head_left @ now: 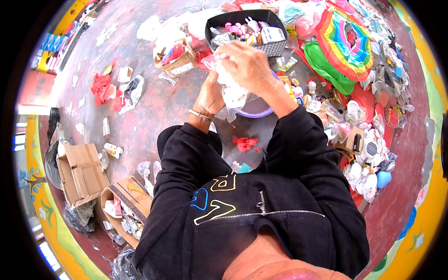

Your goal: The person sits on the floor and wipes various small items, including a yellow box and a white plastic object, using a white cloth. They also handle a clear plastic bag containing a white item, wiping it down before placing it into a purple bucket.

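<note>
both hands (235,77) grip crinkly (seemingly plastic) bag (232,93).

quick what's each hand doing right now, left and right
Left hand: closed on the clear plastic bag from below.
Right hand: closed over the top of the same bag.

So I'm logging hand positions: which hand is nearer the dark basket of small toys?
Right. The right hand sits just below the dark basket, almost at its front wall, gripping the clear plastic bag. The left hand holds the bag lower, farther away.

Bright, even daylight; sharp centre, strong fisheye bending at rim.
</note>
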### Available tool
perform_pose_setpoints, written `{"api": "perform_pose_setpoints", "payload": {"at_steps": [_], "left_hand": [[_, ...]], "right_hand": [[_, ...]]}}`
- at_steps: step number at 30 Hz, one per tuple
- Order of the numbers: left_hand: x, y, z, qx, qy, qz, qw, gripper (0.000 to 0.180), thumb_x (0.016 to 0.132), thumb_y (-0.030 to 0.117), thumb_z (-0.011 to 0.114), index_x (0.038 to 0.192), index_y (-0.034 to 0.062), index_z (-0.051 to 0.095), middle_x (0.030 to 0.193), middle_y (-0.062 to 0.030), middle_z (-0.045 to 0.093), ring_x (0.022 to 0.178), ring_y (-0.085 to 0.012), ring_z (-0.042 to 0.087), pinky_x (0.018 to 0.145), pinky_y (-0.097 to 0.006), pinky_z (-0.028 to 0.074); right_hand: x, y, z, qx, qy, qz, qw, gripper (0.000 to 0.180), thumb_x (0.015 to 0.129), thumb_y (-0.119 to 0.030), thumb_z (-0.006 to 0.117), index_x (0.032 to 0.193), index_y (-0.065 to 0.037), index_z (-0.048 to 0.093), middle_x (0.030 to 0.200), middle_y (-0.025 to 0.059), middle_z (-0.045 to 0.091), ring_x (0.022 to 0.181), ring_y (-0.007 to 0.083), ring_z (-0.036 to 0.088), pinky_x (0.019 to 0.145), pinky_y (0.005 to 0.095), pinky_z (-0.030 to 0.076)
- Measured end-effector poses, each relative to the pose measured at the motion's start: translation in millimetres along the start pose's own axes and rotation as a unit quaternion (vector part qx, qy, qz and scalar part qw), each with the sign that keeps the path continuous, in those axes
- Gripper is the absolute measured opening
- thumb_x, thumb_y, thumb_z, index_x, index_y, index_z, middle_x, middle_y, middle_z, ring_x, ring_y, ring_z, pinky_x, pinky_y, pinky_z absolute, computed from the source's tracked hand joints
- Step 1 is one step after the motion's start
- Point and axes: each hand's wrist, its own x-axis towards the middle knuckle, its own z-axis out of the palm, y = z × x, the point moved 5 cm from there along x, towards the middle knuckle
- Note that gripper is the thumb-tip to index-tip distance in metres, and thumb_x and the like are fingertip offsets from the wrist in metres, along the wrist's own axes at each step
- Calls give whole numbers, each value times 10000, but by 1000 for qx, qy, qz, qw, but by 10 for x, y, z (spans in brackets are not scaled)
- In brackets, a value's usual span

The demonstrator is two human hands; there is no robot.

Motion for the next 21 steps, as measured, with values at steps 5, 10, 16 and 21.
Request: {"api": "perform_pose_setpoints", "payload": {"at_steps": [5,10,16,21], "left_hand": [[-40,80,144,-171,-130,-32,976,721,814,458,592,1333,26,339,1337,-209,397,1092,-468,492,774,-499,527],[48,-5,1,-202,-77,-51,975,624,846,424,558,1319,56,383,1260,-160,494,1066,-363,544,784,-502,513],[-73,-35,36,-155,-43,-63,985,566,876,388,525,1314,54,393,1265,-123,502,1064,-306,544,746,-478,511],[19,119,66,-107,-87,-4,990,633,863,410,534,1328,18,357,1342,-135,423,1163,-337,473,837,-453,489]], "right_hand": [[-54,880,-468,-207,114,226,945,122,766,-176,613,866,-112,640,837,64,646,753,270,628,637,383,493],[-8,390,-479,136,179,182,957,85,800,-134,633,812,-53,613,735,79,633,652,153,626,586,283,475],[-53,614,-59,-199,49,109,973,81,781,-167,584,841,-118,606,804,53,621,768,256,623,600,394,477],[-126,981,-289,0,42,339,940,260,814,-318,593,800,-63,645,658,54,591,595,182,581,553,324,450]]}}
